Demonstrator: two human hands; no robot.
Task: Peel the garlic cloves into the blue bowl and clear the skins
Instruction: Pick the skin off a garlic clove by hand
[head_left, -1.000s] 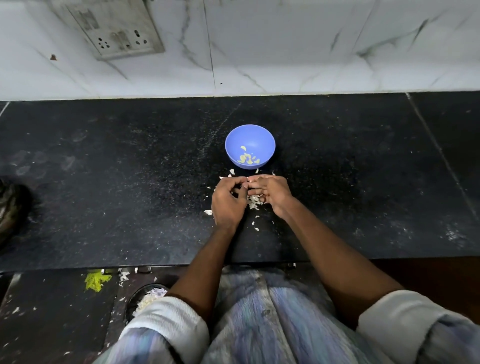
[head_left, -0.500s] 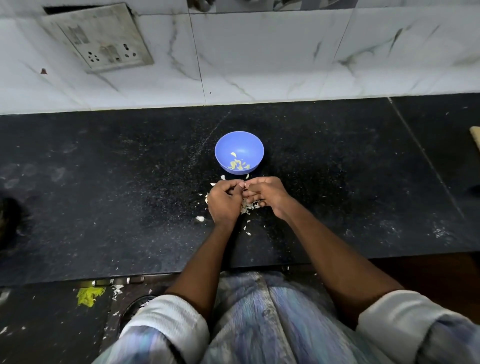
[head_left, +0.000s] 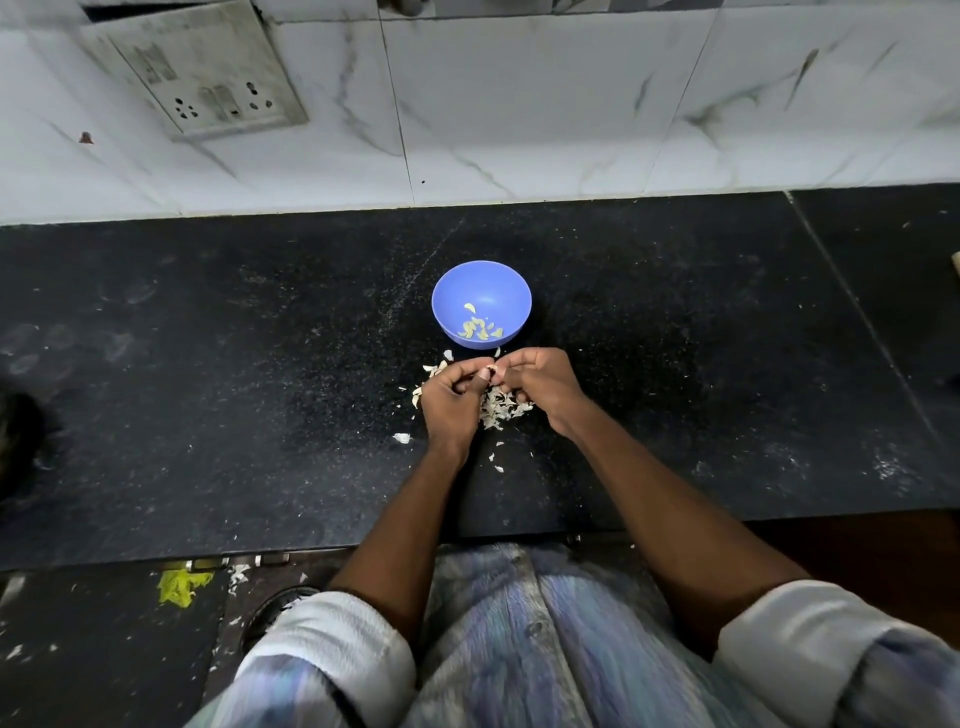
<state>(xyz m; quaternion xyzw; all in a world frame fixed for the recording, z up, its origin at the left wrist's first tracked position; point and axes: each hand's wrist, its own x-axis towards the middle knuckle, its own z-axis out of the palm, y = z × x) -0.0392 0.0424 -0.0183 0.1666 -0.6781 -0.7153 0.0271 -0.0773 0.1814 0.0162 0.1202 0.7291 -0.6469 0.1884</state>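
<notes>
Garlic clove (head_left: 492, 370): pinched between the fingertips of both hands, just this side of the blue bowl (head_left: 451, 296) and above the skin pile. Only a pale sliver shows; the rest is hidden by fingers.

Left hand (head_left: 451, 397): fingers curled, thumb and forefinger closed on the clove. Right hand (head_left: 540, 382): likewise curled, fingertips meeting the left at the clove.

Handling, as judged: the clove is light, firm and small, likely slick once bared; best held at its ends while the skin is picked off the side. Skins are papery, near weightless, liable to scatter.

Appearance: peeled cloves (head_left: 480, 328) lie yellowish-cream in the bowl's bottom. Loose skins (head_left: 501, 408), white and flaky, are heaped beneath the hands on the black surface (head_left: 208, 389), with strays nearby.
</notes>
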